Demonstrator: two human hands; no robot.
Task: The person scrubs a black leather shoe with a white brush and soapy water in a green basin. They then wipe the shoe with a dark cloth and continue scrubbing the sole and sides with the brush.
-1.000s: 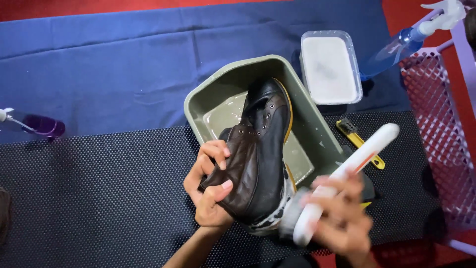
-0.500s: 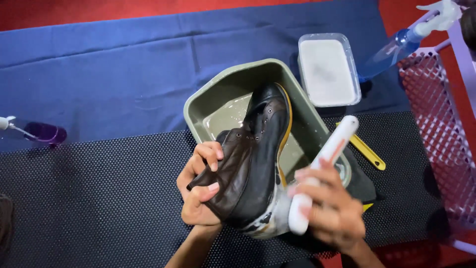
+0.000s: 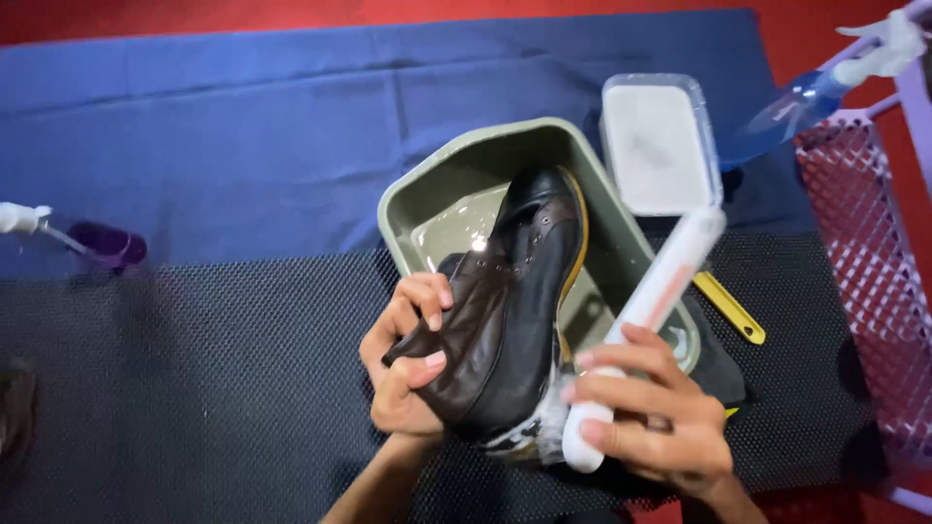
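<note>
Dark leather boot (image 3: 515, 311) sits clenched in the left hand (image 3: 408, 364) over the green basin (image 3: 456, 170). Right hand (image 3: 650, 417) grasps a white brush handle (image 3: 646, 311), now swung more upright than before.

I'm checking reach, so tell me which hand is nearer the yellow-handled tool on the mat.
Right. The right hand grips a white brush just left of the yellow-handled tool; the left hand holds the shoe farther left.

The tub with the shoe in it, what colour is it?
The tub is grey-green, best seen in the head view.
</note>
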